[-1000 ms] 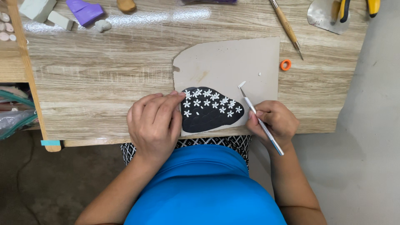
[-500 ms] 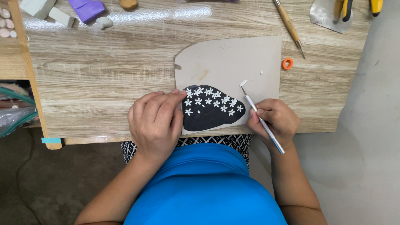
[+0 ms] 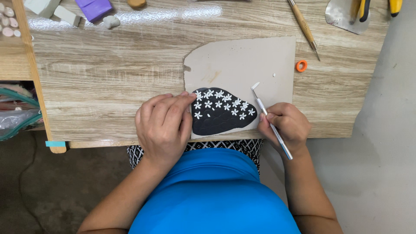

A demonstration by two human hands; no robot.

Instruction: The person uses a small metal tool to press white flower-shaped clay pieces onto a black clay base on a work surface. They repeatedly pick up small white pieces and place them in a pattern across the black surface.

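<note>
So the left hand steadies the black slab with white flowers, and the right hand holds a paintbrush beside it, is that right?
Not quite. The right hand holds a thin metal sculpting tool, not a paintbrush; the head view shows it. The left hand does steady the black slab with white flowers.

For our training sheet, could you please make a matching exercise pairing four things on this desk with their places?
Things:
1 orange ring
2 purple block
3 black piece with white flowers
4 metal tool

Places:
A in the right hand
B on the grey card
C far left of the desk
D just right of the card

Pairs: 1-D, 2-C, 3-B, 4-A
</note>
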